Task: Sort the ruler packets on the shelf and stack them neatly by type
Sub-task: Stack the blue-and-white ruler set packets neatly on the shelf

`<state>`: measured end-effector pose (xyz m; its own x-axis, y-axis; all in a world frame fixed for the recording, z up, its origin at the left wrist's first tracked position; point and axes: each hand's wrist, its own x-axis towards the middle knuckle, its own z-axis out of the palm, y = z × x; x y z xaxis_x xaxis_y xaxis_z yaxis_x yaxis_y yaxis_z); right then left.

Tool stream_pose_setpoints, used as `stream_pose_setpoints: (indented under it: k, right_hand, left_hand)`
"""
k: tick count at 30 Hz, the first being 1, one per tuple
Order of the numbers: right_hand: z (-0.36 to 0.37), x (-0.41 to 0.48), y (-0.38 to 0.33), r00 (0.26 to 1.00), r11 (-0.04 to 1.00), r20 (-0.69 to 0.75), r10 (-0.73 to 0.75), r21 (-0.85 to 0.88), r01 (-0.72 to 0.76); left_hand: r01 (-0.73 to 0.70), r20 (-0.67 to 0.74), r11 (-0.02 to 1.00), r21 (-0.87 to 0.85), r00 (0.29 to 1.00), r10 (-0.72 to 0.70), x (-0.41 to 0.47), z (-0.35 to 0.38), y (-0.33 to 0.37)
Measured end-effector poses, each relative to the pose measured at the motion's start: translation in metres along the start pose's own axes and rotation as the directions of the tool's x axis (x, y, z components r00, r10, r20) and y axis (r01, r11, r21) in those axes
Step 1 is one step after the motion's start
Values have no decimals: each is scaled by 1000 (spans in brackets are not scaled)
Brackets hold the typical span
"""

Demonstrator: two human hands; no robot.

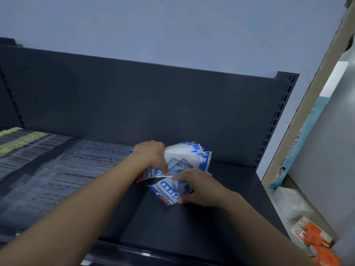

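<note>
Left hand (pixel 151 154), right hand (pixel 199 187) grip packets (pixel 184 162) ("2" printed).

blue-white ruler packets (pixel 189 157) fanned upright, one packet (pixel 167 191) tilted forward

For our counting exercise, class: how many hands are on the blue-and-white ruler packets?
2. The left hand grips the fanned bundle from above; the right hand holds the front packet, nearer the camera. No other hand shows.
</note>
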<state>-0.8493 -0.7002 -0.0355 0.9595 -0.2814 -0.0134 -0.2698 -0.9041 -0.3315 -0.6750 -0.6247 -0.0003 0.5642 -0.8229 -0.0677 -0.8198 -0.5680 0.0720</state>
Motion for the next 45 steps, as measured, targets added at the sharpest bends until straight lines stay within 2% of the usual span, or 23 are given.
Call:
stream_pose_setpoints:
  k: [3, 6, 9, 12, 15, 18, 21, 24, 27, 29, 31, 34, 36, 39, 42, 43, 45]
  right_hand:
    - [-2, 3, -5, 996, 999, 87, -34, 23, 32]
    - [-1, 7, -10, 994, 989, 107, -24, 150, 8]
    - [0, 12, -9, 998, 997, 67, -12, 75, 7]
    - [3, 16, -4, 993, 1000, 120, -18, -18, 21]
    - [3, 14, -6, 986, 999, 163, -29, -33, 35]
    - [2, 15, -9, 990, 999, 140, 13, -33, -9]
    - [3, 15, -11, 988, 994, 150, 28, -106, -12]
    - [2, 11, -13, 988, 997, 147, 43, -63, -34]
    - [-6, 9, -15, 1000, 1000, 17, 17, -24, -16]
    - [-11, 13, -15, 987, 982, -154, -42, -187, 13]
    - [-11, 17, -14, 959, 938, -264, -107, -347, 9]
    - [-4, 23, -11, 914, 900, -401, -70, -420, -115]
    - [2, 28, -9, 857, 882, -514, -40, -422, -212]
    - [9, 32, 0, 762, 906, -643, -71, -361, -220]
    - [11, 28, 17, 726, 953, -682, -89, -270, -136]
    - [10, 25, 25, 700, 972, -712, -54, -199, -128]
    - [4, 17, 34, 626, 986, -765, 148, 66, -153]
  left_hand:
    - [-11, 0, 1000, -8, 1000, 11, -2, -1, -2]
    - [-28, 1, 1000, -1, 1000, 28, -4, 0, -4]
    - [-43, 1, 999, 17, 999, 43, -5, 0, -5]
    - [-50, 0, 998, 24, 999, 50, -5, 1, -6]
    - [-67, -8, 997, 28, 998, 68, -6, 1, -6]
    - [-92, 12, 995, 34, 996, 92, -6, 0, -7]
    - [-98, 31, 995, 26, 995, 97, -4, 0, -9]
    - [-104, 23, 994, 21, 994, 103, -2, 1, -10]
    - [-134, 20, 991, 14, 991, 133, -2, 1, -11]
    - [-171, 51, 985, -15, 984, 172, -2, -2, -14]
    - [-198, 88, 977, -73, 975, 205, -3, -6, -16]
    - [-178, 149, 967, -185, 967, 206, -10, -14, -13]
    - [-182, 193, 954, -238, 954, 230, -14, -17, -13]
    - [-235, 231, 946, -223, 930, 286, -14, -15, -17]
    - [-250, 137, 965, -80, 956, 259, -12, -7, -18]
    - [-244, 108, 969, -41, 963, 247, -11, -5, -17]
    - [-222, 115, 975, -17, 968, 222, -11, -3, -15]
